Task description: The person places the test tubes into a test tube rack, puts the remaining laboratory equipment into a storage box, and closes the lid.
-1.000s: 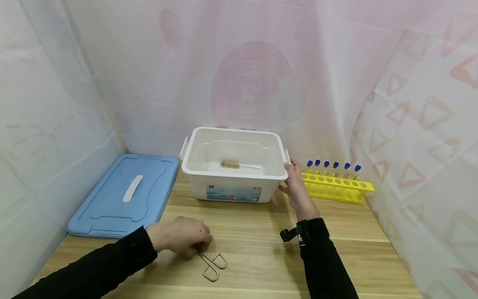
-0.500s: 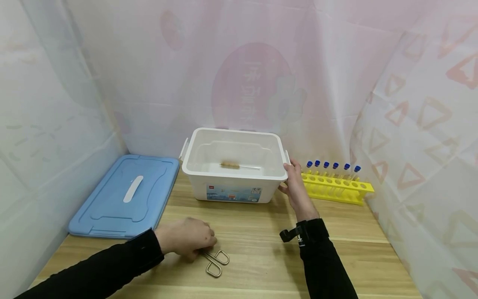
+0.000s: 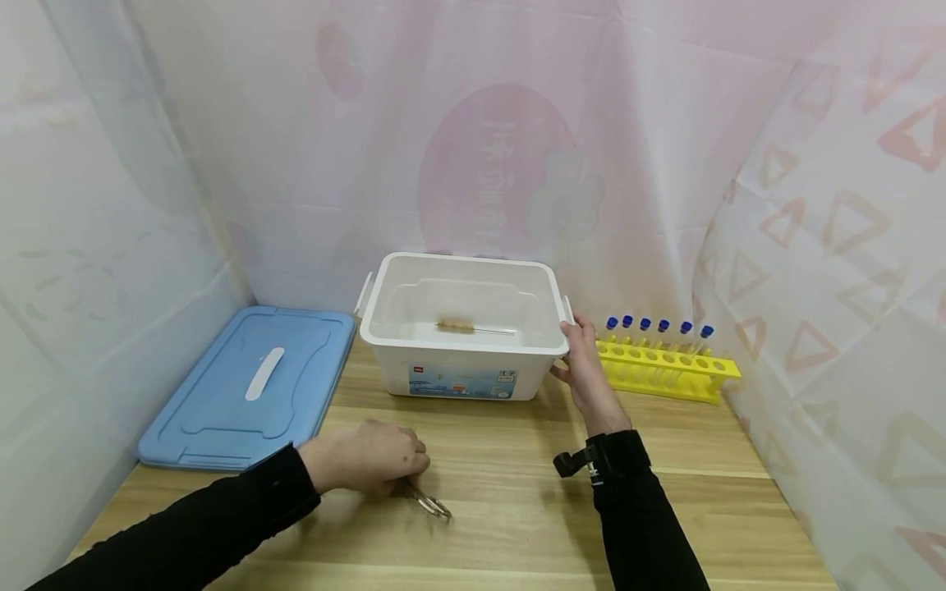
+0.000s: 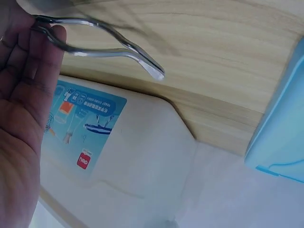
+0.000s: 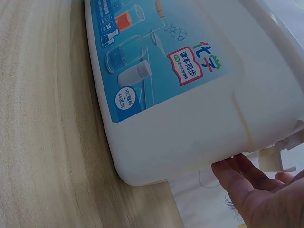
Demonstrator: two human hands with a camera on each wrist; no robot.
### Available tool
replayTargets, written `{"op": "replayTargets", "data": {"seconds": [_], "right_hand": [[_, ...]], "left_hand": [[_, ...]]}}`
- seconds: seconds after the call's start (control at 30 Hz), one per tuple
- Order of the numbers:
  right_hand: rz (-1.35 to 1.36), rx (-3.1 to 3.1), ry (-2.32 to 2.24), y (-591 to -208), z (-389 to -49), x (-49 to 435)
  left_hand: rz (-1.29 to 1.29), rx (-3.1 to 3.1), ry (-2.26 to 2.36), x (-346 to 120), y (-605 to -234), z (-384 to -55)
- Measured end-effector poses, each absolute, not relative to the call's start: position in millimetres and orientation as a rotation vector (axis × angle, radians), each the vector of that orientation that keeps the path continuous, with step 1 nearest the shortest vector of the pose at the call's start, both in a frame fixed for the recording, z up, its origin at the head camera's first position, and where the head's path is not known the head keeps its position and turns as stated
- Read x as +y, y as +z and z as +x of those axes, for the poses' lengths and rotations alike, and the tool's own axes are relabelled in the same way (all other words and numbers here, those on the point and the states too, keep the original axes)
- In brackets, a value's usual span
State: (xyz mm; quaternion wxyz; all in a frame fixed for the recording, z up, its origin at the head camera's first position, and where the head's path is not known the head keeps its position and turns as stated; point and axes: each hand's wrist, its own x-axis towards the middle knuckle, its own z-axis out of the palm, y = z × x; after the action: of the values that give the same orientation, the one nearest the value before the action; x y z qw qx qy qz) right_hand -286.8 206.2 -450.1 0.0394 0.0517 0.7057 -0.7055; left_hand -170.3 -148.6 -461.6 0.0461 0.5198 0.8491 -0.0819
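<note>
A pair of metal crucible tongs is pinched in my left hand (image 3: 369, 457), low over the table in front of the box. The crucible tongs' looped handles (image 3: 430, 502) point toward the lower right. Their bowed arms (image 4: 102, 51) and bent tips show in the left wrist view. My right hand (image 3: 591, 373) holds the right end of a white plastic box (image 3: 461, 349), at its rim and handle. In the right wrist view, its fingers (image 5: 232, 178) touch the box's wall. A test tube brush (image 3: 454, 326) lies inside the open box.
A blue lid (image 3: 222, 410) with a white handle lies left of the box. On the right stands a yellow rack (image 3: 709, 377) holding several blue-capped test tubes. Printed curtains (image 3: 510, 49) hang round the wooden table (image 3: 502, 542).
My left hand has shifted slightly right and turned the crucible tongs, so their loops now show nearly edge-on. The right hand and the box have stayed put.
</note>
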Motion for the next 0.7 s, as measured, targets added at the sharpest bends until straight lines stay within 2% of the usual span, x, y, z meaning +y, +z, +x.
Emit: {"op": "replayTargets", "data": {"seconds": [0.3, 0.7], "right_hand": [[0.158, 2.157, -2.176, -449.6, -286.9, 206.7], [0.164, 2.15, -2.168, -450.7, -287.7, 206.4]], "left_hand": [[1.521, 2.576, -0.24, -149.3, -445.0, -172.2], [1.799, 2.713, -0.23, -157.3, -408.8, -184.2]]}}
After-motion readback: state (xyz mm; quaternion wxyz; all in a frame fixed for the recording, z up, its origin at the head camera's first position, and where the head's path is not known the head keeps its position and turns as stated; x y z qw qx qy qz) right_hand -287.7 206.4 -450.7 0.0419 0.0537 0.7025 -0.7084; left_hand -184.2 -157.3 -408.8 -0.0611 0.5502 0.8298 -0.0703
